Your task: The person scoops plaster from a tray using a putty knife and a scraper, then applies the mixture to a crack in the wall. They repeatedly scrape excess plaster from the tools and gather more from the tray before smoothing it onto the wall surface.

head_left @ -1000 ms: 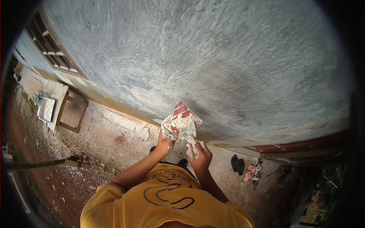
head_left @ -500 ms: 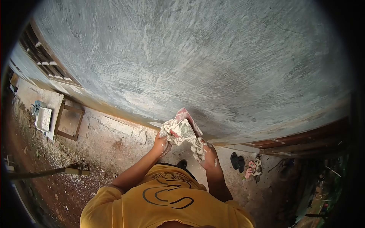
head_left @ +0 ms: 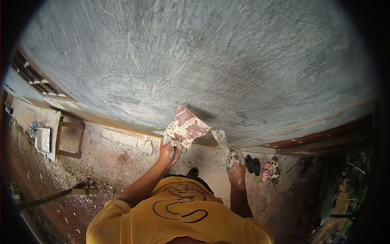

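Note:
My left hand (head_left: pixel 172 151) is closed on a flat reddish plate (head_left: pixel 195 129) with a pointed corner, held up close to the wall. Cream-coloured putty (head_left: pixel 178 132) is smeared across its face and clings to my fingers. To the right, my right hand (head_left: pixel 235 163) grips a putty knife (head_left: pixel 220 139) whose blade is coated in putty and points up and left. A small gap separates the blade from the plate. Putty also coats my right fingers, and the knife's handle is hidden inside them.
A grey plastered wall (head_left: pixel 195 61) rises in front. At the left stand a wooden frame (head_left: pixel 70 139) and a whitish tray (head_left: pixel 43 140). Black sandals (head_left: pixel 253 166) and pink sandals (head_left: pixel 267 172) lie on the floor at right. A barred window (head_left: pixel 38 79) is at upper left.
My right hand has moved right with the putty knife, away from the plate. The plate has shifted slightly left and turned, showing more red surface and less heaped putty.

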Tool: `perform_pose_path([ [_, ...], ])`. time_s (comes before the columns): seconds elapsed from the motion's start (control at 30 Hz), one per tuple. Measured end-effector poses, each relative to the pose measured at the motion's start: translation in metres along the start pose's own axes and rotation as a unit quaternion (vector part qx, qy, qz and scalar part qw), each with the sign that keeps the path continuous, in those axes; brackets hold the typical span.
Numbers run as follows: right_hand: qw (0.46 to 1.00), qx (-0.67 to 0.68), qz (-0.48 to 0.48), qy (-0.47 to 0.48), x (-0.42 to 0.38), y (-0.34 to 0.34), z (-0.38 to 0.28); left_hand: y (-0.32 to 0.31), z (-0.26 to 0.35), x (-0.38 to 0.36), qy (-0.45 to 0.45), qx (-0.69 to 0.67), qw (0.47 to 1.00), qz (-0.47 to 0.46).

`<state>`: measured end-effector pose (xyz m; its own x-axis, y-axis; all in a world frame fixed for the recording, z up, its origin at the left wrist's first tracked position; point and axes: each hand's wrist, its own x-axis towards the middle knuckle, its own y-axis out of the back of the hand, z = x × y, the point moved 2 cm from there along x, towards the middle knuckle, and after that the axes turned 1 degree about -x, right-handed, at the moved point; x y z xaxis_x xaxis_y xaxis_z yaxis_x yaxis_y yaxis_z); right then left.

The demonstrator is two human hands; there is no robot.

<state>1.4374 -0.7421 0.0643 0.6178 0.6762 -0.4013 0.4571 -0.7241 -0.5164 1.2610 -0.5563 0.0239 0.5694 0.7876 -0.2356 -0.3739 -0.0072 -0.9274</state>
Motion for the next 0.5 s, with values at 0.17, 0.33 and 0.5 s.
perform_pose_path([
  [0.17, 0.782, -0.487, -0.126, 0.367, -0.017, -0.028, -0.02, 0.003, -0.039, -0.004, -0.02, 0.049, 0.999, -0.012],
  [0.33, 0.608, -0.633, -0.127, 0.463, -0.01, 0.015, -0.032, -0.028, -0.109, -0.017, -0.078, 0.052, 0.996, -0.008],
  [0.5, 0.601, -0.642, -0.16, 0.447, 0.011, 0.087, -0.071, -0.033, -0.223, -0.029, -0.134, 0.072, 0.988, 0.008],
])
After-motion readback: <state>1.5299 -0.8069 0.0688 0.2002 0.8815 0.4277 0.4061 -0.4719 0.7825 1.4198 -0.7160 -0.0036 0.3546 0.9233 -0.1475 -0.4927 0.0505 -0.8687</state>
